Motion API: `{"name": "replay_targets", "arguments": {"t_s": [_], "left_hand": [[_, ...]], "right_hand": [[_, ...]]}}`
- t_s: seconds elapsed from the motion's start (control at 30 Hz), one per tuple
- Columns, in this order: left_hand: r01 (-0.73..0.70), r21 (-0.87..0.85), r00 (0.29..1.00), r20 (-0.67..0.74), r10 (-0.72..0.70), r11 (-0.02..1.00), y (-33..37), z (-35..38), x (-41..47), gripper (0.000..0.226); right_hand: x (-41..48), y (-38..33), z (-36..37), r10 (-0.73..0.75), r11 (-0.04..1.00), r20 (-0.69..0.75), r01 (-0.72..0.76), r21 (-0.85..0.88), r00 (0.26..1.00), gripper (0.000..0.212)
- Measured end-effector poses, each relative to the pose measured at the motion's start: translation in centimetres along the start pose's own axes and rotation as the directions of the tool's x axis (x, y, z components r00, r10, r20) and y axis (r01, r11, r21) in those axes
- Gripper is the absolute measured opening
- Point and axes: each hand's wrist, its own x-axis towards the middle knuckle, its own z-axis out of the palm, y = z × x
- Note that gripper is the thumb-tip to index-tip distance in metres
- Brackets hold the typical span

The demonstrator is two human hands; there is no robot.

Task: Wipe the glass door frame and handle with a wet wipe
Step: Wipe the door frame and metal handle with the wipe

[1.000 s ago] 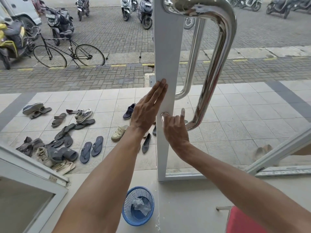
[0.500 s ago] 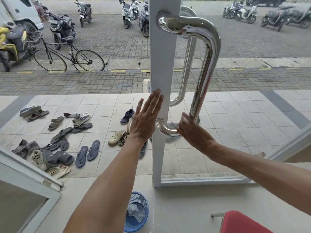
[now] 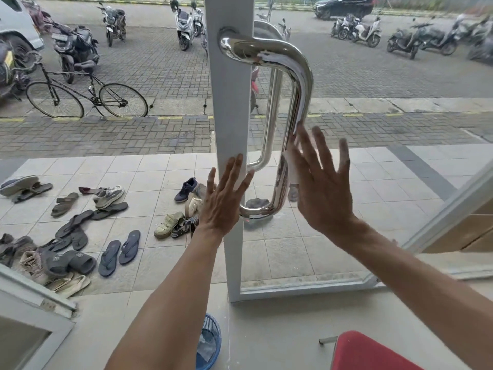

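Handle (image 3: pixel 302 84) is looking slick and stiff; spread-fingered right hand (image 3: pixel 325 188) is pressing the limp wipe (image 3: pixel 291 166) against it, left hand (image 3: pixel 224 198) lying flat on the frame (image 3: pixel 229 102).

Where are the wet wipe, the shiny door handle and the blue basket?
wet wipe (image 3: pixel 291 169), head view: its white edge.
door handle (image 3: pixel 296 62), head view: upper chrome bend.
blue basket (image 3: pixel 217 340), head view: right wall.

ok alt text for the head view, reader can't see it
A person's right hand presses a white wet wipe against the chrome door handle while the left hand lies flat on the white door frame. Outside lie scattered shoes and parked motorbikes.
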Motion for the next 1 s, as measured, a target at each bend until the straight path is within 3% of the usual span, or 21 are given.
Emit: {"name": "replay_targets", "arguments": {"t_s": [0.07,0.1,0.17,0.2,0.23,0.27,0.5,0.63,0.7,0.8,0.87,0.93,1.0], "left_hand": [[0.025,0.026,1.000,0.017,-0.025,0.999,0.3,0.3,0.1,0.100],[0.029,0.035,0.999,0.019,-0.030,0.999,0.4,0.3,0.1,0.099],[0.031,0.042,0.999,0.018,-0.031,0.999,0.2,0.4,0.0,0.096],[0.031,0.037,0.999,0.018,-0.032,0.999,0.1,0.4,0.0,0.094],[0.029,0.036,0.999,0.022,-0.030,0.999,0.0,0.4,0.0,0.092],[0.029,0.032,0.999,0.024,-0.030,0.999,-0.1,0.4,0.0,0.091],[0.026,0.087,0.998,0.059,-0.031,0.996,-0.1,0.7,0.0,0.096],[0.031,0.160,0.998,0.044,-0.039,0.987,-0.1,1.0,0.1,0.095],[0.013,0.164,1.000,0.014,-0.016,0.986,-0.1,1.1,0.1,0.101],[-0.006,0.139,0.999,-0.050,0.014,0.990,-0.4,0.7,0.2,0.104],[0.030,0.100,0.996,-0.089,-0.022,0.995,-0.8,0.2,0.6,0.101],[0.046,0.087,0.994,-0.107,-0.037,0.995,-1.1,-0.2,1.1,0.099],[0.022,0.093,0.993,-0.114,-0.011,0.995,-1.3,-0.6,1.8,0.094]], "right_hand": [[-2.4,-2.1,0.8,0.334,0.914,0.010,-0.326,0.243,0.943,0.050],[-3.4,-3.2,1.7,0.498,0.805,0.051,-0.484,0.343,0.865,0.049],[-4.7,-5.5,3.7,0.751,0.438,0.240,-0.736,0.516,0.615,0.046],[-4.9,-6.6,4.5,0.777,0.246,0.382,-0.800,0.547,0.500,0.044],[-5.0,-7.8,5.2,0.745,0.107,0.507,-0.829,0.550,0.433,0.044],[-5.0,-8.9,5.8,0.690,0.045,0.591,-0.840,0.541,0.417,0.044],[-6.6,-10.0,9.0,0.501,0.009,0.809,-0.937,0.348,0.306,0.034],[-5.8,-9.0,8.8,0.511,-0.029,0.763,-0.880,0.475,0.395,0.035],[-4.3,-8.4,8.4,0.582,0.038,0.661,-0.828,0.560,0.474,0.034],[-1.9,-7.2,8.2,0.714,0.220,0.428,-0.757,0.615,0.555,0.029],[-1.6,-6.6,8.7,0.737,0.264,0.408,-0.785,0.560,0.539,0.034],[-2.8,-6.8,9.4,0.719,0.186,0.513,-0.841,0.507,0.468,0.047],[-4.6,-7.3,9.9,0.672,0.187,0.597,-0.881,0.434,0.437,0.060]]}}
